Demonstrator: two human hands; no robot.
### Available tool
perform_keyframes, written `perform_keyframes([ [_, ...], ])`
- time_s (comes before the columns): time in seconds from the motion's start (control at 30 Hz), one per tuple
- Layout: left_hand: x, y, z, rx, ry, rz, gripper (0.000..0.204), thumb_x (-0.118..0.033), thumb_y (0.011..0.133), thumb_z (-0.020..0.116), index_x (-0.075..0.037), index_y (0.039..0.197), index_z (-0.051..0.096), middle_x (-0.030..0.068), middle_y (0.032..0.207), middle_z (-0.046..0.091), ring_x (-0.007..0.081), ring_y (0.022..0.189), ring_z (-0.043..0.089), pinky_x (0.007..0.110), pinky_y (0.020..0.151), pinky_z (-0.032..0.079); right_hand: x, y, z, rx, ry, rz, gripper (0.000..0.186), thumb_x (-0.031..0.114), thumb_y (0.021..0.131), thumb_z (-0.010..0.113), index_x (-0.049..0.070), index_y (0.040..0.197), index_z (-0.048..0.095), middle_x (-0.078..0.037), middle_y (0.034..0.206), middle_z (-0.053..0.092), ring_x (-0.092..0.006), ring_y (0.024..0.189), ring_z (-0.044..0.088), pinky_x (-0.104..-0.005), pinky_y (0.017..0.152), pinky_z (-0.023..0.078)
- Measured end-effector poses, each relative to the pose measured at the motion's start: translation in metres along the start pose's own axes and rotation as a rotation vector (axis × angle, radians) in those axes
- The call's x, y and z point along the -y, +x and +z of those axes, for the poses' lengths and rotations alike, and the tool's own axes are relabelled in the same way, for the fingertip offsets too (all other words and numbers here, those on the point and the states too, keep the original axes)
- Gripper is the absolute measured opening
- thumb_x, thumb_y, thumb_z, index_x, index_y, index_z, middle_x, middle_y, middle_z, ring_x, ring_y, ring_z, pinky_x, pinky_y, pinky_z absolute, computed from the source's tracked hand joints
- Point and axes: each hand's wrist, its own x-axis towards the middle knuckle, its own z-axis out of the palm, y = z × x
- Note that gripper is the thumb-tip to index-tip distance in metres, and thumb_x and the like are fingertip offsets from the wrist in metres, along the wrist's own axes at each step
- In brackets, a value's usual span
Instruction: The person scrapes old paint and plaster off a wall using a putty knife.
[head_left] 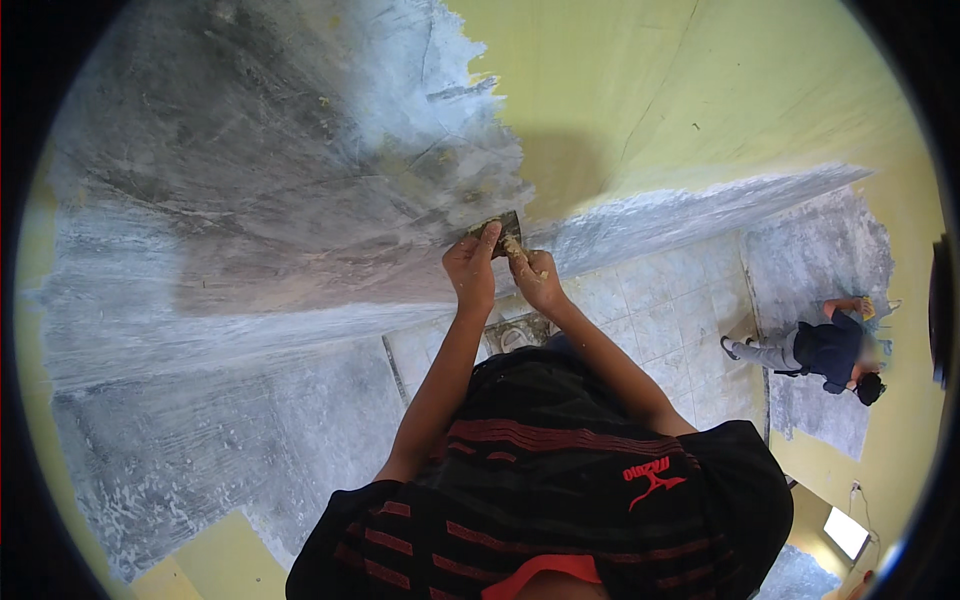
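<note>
In front of my chest both hands are raised at the wall, close together on a small flat scraper (512,226) with a dark blade smeared with yellowish scrapings. My left hand (471,268) pinches the scraper from its left side, thumb pointing up along it. My right hand (538,281) closes around it from the right and lower side, and yellowish residue clings to its fingers. Most of the handle is hidden by my fingers. Behind the blade, the wall is stripped to rough grey plaster (330,190), with a ragged border against yellow-green paint (620,80).
A light tiled floor (655,325) runs below the wall. To the right, a person (835,348) in dark top and grey trousers holds a yellow object (867,307) against another partly stripped wall (820,250). A cable (868,510) hangs at the lower right.
</note>
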Motion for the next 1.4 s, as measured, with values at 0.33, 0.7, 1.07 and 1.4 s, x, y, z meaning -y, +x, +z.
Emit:
perform_keyframes([
  [0.33,-0.011,-0.001,0.008,-0.039,-0.071,-0.006,0.03,-0.016,0.093,0.079,-0.003,0.069,0.067,-0.0031,0.068,0.061,0.0059,0.064,0.057,0.023,0.063,0.05,-0.006,0.0,0.0,-0.031,-0.012,-0.046,0.054,0.035,0.104,0.061,-0.007,0.07,0.059,-0.01,0.052,0.035,-0.0134,0.052,0.034,-0.0421,0.047,0.032],
  [0.7,0.053,0.007,-0.014,0.013,0.073,-0.077,0.028,-0.02,0.093,0.079,-0.001,0.076,0.07,0.0036,0.077,0.069,0.0109,0.067,0.065,0.028,0.064,0.059,-0.04,0.001,-0.01,-0.015,0.045,0.055,0.058,0.035,0.105,0.06,-0.002,0.061,0.054,-0.003,0.053,0.04,-0.0127,0.054,0.036,-0.0391,0.049,0.034],
  [1.07,0.026,-0.006,0.015,-0.075,0.152,0.005,0.024,-0.017,0.093,0.079,0.001,0.079,0.073,0.001,0.073,0.066,0.007,0.064,0.057,0.024,0.062,0.05,-0.047,-0.001,-0.013,0.131,0.213,0.209,0.053,0.041,0.107,0.054,0.007,0.067,0.056,0.004,0.059,0.048,-0.0073,0.054,0.041,-0.029,0.048,0.031],
  [1.4,0.043,0.008,0.007,-0.15,0.115,0.077,0.056,-0.019,0.089,0.083,-0.011,0.054,0.041,-0.0093,0.058,0.039,0.0043,0.058,0.032,0.027,0.052,0.026,-0.024,0.011,-0.014,0.097,0.286,0.081,0.051,0.034,0.104,0.059,0.002,0.064,0.057,0.001,0.057,0.048,-0.0087,0.057,0.04,-0.0344,0.05,0.034],
])
